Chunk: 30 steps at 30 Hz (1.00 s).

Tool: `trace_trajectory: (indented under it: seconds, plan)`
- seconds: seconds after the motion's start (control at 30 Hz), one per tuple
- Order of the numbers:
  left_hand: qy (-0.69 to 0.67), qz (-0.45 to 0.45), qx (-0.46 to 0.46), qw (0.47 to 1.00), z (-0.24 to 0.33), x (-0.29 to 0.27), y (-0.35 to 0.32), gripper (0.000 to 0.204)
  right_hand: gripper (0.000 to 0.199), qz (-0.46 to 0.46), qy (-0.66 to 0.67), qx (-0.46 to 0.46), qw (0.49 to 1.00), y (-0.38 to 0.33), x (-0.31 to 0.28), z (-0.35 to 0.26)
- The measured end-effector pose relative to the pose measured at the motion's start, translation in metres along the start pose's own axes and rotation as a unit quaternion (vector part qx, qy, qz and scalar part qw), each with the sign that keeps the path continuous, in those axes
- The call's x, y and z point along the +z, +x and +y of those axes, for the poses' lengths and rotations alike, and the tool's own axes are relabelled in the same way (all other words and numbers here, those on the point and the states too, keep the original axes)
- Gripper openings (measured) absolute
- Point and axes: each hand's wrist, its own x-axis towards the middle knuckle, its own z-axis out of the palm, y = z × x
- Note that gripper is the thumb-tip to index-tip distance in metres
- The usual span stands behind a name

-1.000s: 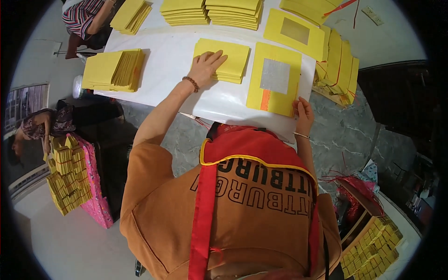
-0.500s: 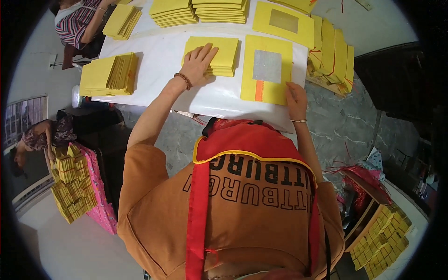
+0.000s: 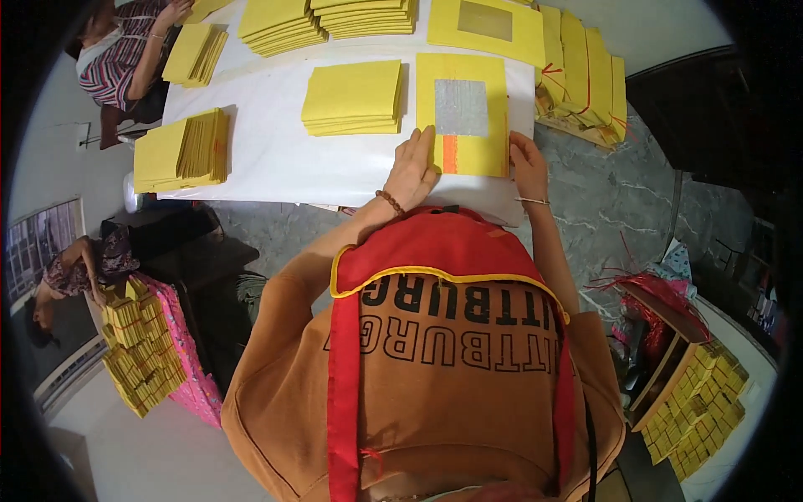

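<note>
Before me on the white table lies a yellow paper sheet [image 3: 425, 100] with a silver square and an orange strip below it. My left hand [image 3: 411, 171], a beaded bracelet at its wrist, rests with straight fingers along the sheet's left edge near the lower corner. At the lower right edge, my right hand [image 3: 529, 167] has its fingers bent around the paper's border, seemingly pinching it; the fingertips are partly hidden. To the left sits a neat stack of folded yellow papers [image 3: 351, 96], touched by neither hand.
The white table [image 3: 272, 159] also bears a yellow bundle [image 3: 180, 155] at left, taller stacks [image 3: 280, 25] at the back and another silver-squared sheet [image 3: 452, 42]. Tied yellow bundles [image 3: 581, 75] stand off its right side. A person in a striped top [image 3: 117, 63] works far left.
My left hand has left the folded stack and come right and nearer, onto the silver-squared sheet's left edge. My right hand stays at that sheet's right edge. The whole view has shifted slightly.
</note>
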Motion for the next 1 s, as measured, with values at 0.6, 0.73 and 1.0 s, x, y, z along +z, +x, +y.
trace_trajectory:
  seconds: [0.6, 0.73, 1.0]
  plan:
    - [0.098, -0.082, 0.198, 0.972, -0.009, -0.021, 0.027, 0.018, 0.024, -0.058, -0.224, -0.176, 0.957, 0.004, -0.012, 0.011]
    - [0.037, -0.076, 0.200, 0.976, -0.014, -0.026, 0.040, 0.016, 0.029, -0.047, -0.207, -0.135, 0.968, 0.008, -0.011, 0.016]
    - [-0.002, -0.122, 0.133, 0.984, -0.017, -0.028, 0.046, 0.019, 0.036, -0.048, -0.187, -0.129, 0.973, 0.006, -0.007, 0.003]
